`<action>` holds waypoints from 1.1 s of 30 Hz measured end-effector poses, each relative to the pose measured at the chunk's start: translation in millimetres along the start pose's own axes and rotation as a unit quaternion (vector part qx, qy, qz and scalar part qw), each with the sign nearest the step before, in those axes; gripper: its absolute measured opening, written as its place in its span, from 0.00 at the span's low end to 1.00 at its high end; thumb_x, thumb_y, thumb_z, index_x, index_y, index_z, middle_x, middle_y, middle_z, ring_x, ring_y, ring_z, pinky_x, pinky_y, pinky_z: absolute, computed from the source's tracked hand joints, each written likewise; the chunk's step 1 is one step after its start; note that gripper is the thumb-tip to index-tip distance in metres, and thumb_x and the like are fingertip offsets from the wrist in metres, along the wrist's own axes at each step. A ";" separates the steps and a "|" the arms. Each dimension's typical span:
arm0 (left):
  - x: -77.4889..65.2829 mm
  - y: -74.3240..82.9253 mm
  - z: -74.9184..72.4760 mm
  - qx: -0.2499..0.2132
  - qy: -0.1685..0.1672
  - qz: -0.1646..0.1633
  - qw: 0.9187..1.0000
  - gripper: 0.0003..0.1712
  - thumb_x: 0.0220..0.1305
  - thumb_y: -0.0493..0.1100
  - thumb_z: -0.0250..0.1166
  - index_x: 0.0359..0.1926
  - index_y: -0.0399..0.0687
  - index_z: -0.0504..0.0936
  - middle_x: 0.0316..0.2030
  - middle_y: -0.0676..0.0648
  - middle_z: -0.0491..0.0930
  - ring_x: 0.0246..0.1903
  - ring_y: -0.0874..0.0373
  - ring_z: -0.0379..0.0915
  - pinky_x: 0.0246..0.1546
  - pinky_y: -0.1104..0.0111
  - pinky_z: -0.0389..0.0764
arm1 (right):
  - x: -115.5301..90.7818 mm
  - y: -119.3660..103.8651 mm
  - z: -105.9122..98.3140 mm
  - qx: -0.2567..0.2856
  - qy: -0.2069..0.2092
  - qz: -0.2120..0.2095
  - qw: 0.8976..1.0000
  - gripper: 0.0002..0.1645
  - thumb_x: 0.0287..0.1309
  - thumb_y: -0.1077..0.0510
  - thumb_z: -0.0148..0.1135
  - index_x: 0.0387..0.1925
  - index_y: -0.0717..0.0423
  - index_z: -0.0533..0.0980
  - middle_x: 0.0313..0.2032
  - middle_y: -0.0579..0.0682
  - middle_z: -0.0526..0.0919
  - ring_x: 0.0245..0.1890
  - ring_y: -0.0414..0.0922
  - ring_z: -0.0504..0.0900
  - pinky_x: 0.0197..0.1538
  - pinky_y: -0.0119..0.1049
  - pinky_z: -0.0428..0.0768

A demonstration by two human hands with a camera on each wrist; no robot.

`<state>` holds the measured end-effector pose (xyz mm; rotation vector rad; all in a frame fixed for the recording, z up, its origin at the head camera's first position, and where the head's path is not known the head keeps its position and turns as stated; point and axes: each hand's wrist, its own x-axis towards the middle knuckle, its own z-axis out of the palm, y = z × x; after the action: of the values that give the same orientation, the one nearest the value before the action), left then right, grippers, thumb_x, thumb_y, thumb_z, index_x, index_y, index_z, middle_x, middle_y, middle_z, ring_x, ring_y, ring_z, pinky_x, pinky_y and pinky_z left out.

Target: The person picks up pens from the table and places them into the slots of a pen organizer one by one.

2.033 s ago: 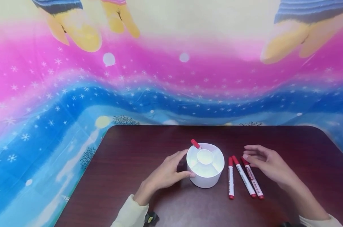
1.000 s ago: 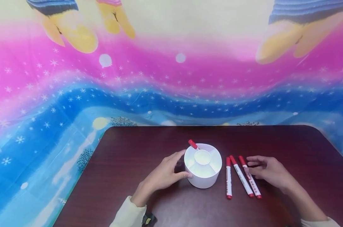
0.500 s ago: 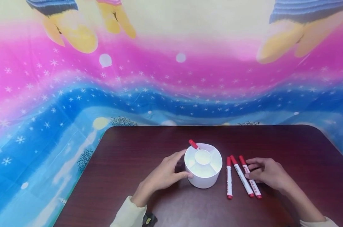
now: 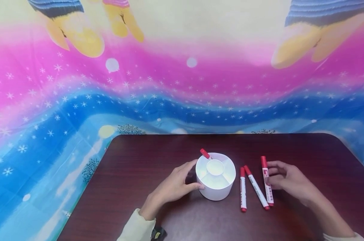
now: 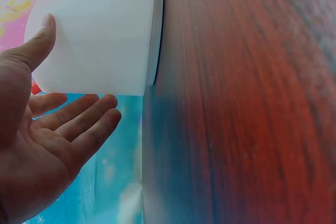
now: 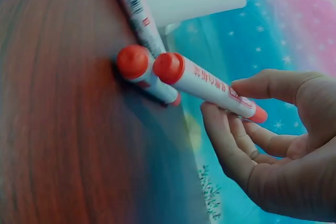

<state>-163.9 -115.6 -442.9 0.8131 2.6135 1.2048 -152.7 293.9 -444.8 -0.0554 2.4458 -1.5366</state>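
Note:
A round white pen holder (image 4: 216,193) with divided sections stands on the table, and a red-capped marker (image 4: 204,153) leans in its far left section. My left hand (image 4: 176,182) holds the holder's left side, thumb on the near wall and fingers toward the far side; in the left wrist view the lower fingers extend past its wall. My right hand (image 4: 293,182) pinches a red-and-white whiteboard marker (image 6: 207,86) between thumb and fingers, cap end pointing away. Beside it lie two similar markers, the left marker (image 4: 243,190) and the middle marker (image 4: 256,188).
The dark reddish-brown table (image 4: 158,150) has rounded far corners. Behind it hangs a colourful backdrop cloth (image 4: 182,83) with snowflakes. A small black object (image 4: 159,233) sits by the left sleeve (image 4: 138,226).
My right hand moved from the marker's cap down to its barrel and took hold of it. That marker has turned straighter and shifted away from me. The left hand keeps its place on the holder.

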 end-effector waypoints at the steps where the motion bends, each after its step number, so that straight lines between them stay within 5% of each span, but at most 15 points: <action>1: -0.2 -0.1 -0.2 0.000 0.000 0.001 1.000 0.51 0.65 0.62 0.76 0.83 0.67 0.61 0.73 0.58 0.74 0.69 0.61 0.75 0.71 0.56 0.80 | -0.8 -1.4 0.4 0.004 0.001 -0.008 1.000 0.43 0.66 0.66 0.71 0.74 0.76 0.61 0.55 0.67 0.83 0.43 0.37 0.89 0.45 0.40 0.92; 10: 1.8 0.3 0.9 -0.001 -0.006 0.001 1.000 0.51 0.65 0.62 0.76 0.83 0.67 0.61 0.73 0.59 0.74 0.69 0.61 0.74 0.71 0.57 0.80 | -9.0 -28.7 -1.2 0.051 0.000 -0.106 0.993 0.26 0.71 0.67 0.67 0.67 0.62 0.71 0.47 0.41 0.86 0.44 0.41 0.92 0.46 0.38 0.92; 23: 1.2 -1.4 0.4 -0.005 -0.001 -0.007 1.000 0.52 0.65 0.61 0.77 0.83 0.67 0.61 0.75 0.59 0.72 0.73 0.61 0.71 0.73 0.55 0.77 | 2.0 -106.9 23.0 0.074 -0.016 -0.147 0.986 0.33 0.71 0.65 0.69 0.71 0.65 0.66 0.50 0.43 0.87 0.49 0.41 0.91 0.50 0.34 0.91; 33: 1.7 -1.9 0.6 -0.007 -0.004 -0.017 1.000 0.52 0.65 0.61 0.77 0.83 0.65 0.61 0.75 0.59 0.72 0.70 0.61 0.75 0.71 0.58 0.80 | 7.0 -112.0 37.3 0.118 0.005 -0.152 0.981 0.34 0.70 0.65 0.70 0.72 0.59 0.66 0.49 0.48 0.84 0.47 0.42 0.92 0.48 0.37 0.92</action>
<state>-166.0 -115.3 -444.6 0.7670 2.5979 1.2066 -162.1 210.3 -361.6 -0.3954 2.3260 -1.9478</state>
